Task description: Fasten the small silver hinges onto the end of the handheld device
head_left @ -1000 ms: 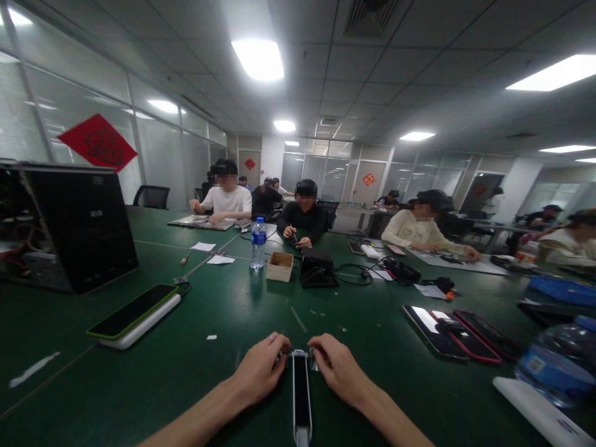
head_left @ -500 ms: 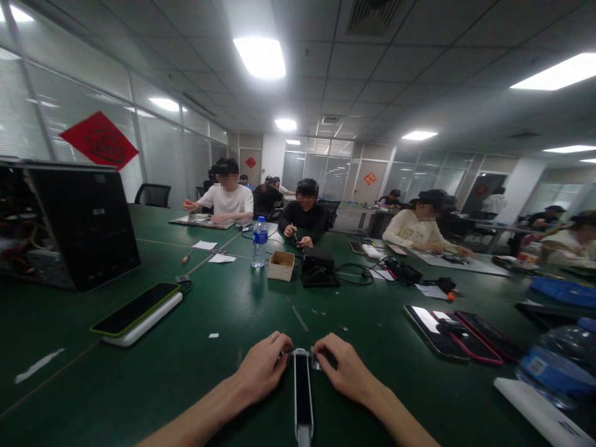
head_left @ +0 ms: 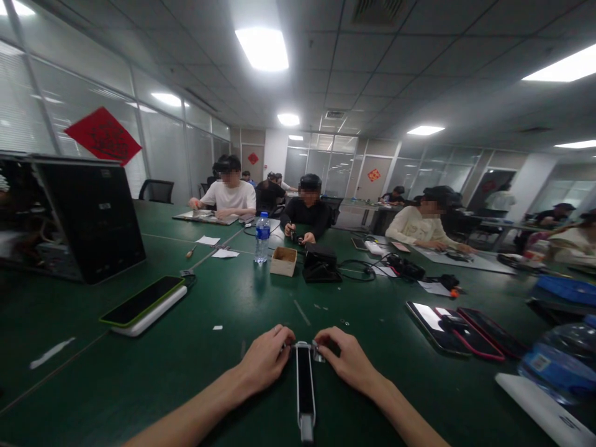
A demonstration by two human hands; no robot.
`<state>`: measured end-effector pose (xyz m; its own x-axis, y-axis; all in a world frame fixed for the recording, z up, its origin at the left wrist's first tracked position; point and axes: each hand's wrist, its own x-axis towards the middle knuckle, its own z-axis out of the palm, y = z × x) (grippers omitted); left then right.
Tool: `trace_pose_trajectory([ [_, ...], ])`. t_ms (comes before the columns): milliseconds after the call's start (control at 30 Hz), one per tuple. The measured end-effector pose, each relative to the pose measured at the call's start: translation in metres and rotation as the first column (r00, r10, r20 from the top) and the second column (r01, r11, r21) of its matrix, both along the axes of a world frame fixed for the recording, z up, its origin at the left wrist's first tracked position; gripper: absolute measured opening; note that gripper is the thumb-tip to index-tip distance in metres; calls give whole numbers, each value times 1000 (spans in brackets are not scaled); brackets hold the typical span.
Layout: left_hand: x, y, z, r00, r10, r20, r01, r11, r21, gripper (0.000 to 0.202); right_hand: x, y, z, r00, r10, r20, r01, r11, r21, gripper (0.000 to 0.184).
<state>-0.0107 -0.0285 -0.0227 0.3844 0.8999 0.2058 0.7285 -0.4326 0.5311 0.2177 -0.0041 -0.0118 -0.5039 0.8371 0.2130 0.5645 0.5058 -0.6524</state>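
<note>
Left hand point(head_left: 265, 363), right hand point(head_left: 347, 363) curled, gripping far end of slim device point(head_left: 305, 388) from either side; long axis straight away, neither hand nearer.

Left hand point(head_left: 264, 364), right hand point(head_left: 348, 364), touching slim device point(head_left: 305, 388)

Your bare arms reach forward and lean together. Your left hand point(head_left: 266, 361) and right hand point(head_left: 347, 363) lie palm down, fingers curled, tips nearly meeting.
</note>
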Motion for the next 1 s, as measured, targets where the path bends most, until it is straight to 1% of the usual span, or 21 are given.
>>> trace_pose_trajectory([
  [200, 1, -1, 2, 1000, 1, -4, -1, 1000, 9, 19, -2, -4, 12, 999, -28, 43, 28, 1000, 6, 11],
  [300, 2, -2, 4, 1000, 6, -11, -6, 1000, 11, 19, -2, -6, 15, 998, -25, 52, 24, 1000, 18, 11],
  [400, 2, -3, 6, 1000, 6, -15, -6, 1000, -2, 19, -2, -5, 14, 998, -15, 54, 15, 1000, 14, 13],
  [633, 3, -3, 7, 1000, 5, -20, -4, 1000, 22, 18, -1, -1, 5, 1000, 4, 27, -5, 999, 46, 17],
  [767, 4, -4, 9, 999, 24, -30, -24, 1000, 7, 19, -2, -2, 5, 999, -5, 33, 3, 998, 60, 16],
  [867, 4, -4, 8, 999, 19, -30, -19, 1000, 13, 19, 2, -1, 9, 998, 3, 67, -8, 997, 76, 16],
  [1000, 3, -2, 5, 999, 1, -34, 0, 999, 39, 18, 16, 3, 20, 985, 44, 168, -55, 997, 59, 17],
])
